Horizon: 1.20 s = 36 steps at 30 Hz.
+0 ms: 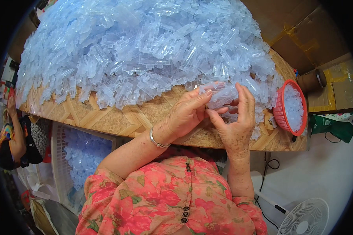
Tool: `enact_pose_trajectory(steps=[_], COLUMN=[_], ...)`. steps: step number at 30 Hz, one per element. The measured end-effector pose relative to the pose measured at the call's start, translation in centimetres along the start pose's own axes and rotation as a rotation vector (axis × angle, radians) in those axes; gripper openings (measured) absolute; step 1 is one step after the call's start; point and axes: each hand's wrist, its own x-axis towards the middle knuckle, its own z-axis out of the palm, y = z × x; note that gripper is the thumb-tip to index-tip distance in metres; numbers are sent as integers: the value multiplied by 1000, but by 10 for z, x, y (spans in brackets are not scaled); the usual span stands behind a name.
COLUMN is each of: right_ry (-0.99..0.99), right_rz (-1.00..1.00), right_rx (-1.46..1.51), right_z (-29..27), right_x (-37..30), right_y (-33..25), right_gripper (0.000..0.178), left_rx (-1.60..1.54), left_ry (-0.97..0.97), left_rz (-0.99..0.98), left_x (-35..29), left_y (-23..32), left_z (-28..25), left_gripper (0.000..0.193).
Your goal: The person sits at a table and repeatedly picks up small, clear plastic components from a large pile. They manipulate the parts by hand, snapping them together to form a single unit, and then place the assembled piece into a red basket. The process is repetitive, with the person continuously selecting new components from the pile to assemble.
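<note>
Several clear plastic pieces (pixel 222 96), flat and oblong, are bunched between my two hands above the table's near edge. My left hand (pixel 186 113), with a silver bangle at its wrist, is closed on them, its thumb lying along their left side. From the right, my right hand (pixel 239 121) curves its thumb and fingers around their lower right part. Some fingertips are hidden behind the pieces. Just beyond my hands rises a large heap of the same clear plastic pieces (pixel 145 51), spread over the wood-patterned table (pixel 133 119).
A red plastic basket (pixel 280 111) of small clear pieces stands at the table's right edge. Below the table on the left is a white crate (pixel 59 152) of more pieces. Cardboard boxes (pixel 321 39) are at the right, a white fan (pixel 306 219) lower right. Another person's arm (pixel 15 129) shows far left.
</note>
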Motion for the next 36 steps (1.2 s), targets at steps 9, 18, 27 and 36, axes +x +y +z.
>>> enact_pose_trajectory(steps=[9, 18, 27, 36], right_ry=[17, -181, -6, -3], right_rz=[-60, -425, -202, -119], right_rx=[-115, -266, -51, 30], right_z=[1, -35, -14, -5], right_x=[0, 26, 10, -5], right_y=[0, 2, 4, 1], right_gripper=[78, 77, 68, 68], left_rx=[-6, -128, -86, -69], left_ry=[-9, -25, -16, -65], left_rz=[-7, -46, -32, 21], left_x=[0, 2, 1, -1], left_y=[1, -5, 4, 5], left_z=[1, -11, 0, -1], left_gripper=[47, 47, 55, 60])
